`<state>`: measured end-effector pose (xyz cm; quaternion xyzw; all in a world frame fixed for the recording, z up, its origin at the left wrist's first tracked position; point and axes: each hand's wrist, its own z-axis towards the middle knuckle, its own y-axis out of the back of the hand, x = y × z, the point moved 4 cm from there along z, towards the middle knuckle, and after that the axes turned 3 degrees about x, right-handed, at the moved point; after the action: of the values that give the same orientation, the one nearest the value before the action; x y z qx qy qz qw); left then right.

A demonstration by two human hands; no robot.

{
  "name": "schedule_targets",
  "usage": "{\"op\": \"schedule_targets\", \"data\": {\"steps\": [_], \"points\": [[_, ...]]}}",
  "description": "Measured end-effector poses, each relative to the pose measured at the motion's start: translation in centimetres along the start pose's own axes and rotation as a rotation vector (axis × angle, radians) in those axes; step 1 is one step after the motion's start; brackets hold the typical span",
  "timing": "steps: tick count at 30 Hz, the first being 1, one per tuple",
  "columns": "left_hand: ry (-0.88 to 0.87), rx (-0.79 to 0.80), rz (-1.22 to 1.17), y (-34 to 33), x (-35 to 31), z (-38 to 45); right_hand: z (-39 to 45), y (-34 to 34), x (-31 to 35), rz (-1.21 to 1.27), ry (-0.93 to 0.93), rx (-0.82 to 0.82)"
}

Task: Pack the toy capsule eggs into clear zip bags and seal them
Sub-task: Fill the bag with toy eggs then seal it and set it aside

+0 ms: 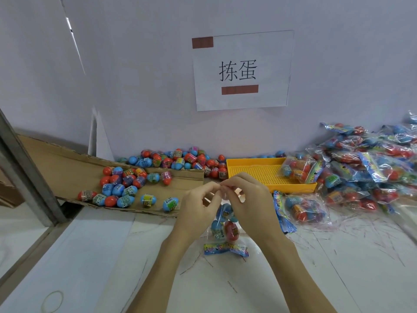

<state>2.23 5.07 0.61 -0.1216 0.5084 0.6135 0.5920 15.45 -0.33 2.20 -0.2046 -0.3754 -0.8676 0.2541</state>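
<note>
bag mouth [223, 192] hidden behind fingers, packed bags [370, 168] blurred and cut off at right edge

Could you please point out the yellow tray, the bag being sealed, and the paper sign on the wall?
yellow tray [255, 171]: head view, on its bare perforated floor.
bag being sealed [222, 227]: head view, on the clear front over the eggs inside.
paper sign [242, 70]: head view, on the printed characters at its middle.
</note>
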Motion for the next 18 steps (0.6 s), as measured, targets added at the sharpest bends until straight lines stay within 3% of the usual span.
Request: {"op": "schedule_targets", "data": {"steps": [5, 10, 18], "points": [[-0.089, 0.002, 0.094, -0.37, -0.39, 0.08, 0.05, -0.03, -0.36, 0.008, -0.102, -0.021], [-0.023, -0.009, 0.049, -0.10, 0.34, 0.14, 0.05, 0.21, -0.29, 0.167, -0.115, 0.056], [-0.064, 0.050, 0.082, -0.32, -0.21, -0.01, 0.14, 0.22, -0.50, 0.014, -0.093, 0.114]]}}
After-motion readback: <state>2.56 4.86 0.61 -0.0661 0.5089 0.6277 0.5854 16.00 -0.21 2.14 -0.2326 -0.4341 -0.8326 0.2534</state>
